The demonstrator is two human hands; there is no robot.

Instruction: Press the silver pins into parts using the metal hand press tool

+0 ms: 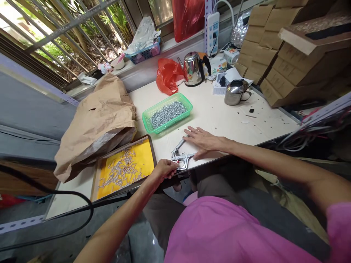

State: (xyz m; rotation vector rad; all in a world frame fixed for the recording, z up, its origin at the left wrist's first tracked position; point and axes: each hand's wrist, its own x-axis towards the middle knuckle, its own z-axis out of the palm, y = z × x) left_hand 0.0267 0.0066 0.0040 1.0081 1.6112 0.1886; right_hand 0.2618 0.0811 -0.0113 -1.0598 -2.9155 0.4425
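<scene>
A silver metal hand tool [187, 157], plier-like with a coil spring and a small red part, lies at the table's front edge. At its near end is my left hand [166, 168], thumb and fingers pinched together by the red part; what they hold is too small to make out. My right hand [205, 141] rests flat with fingers stretched, its fingertips against the tool's long handle and its thumb by the other one. Left of my left hand, small metal pins [124, 170] lie scattered on a yellow-lined tray [150, 146]. Behind the tool stands a green basket [146, 126] full of small metal pieces [168, 114].
A crumpled brown paper bag [101, 109] lies at the left, against the tray. Along the back are a red plastic bag [167, 76], a steel kettle [192, 71] and a steel pot [234, 94]. Cardboard boxes [304, 62] stack up at right. A black cable [68, 191] loops at left.
</scene>
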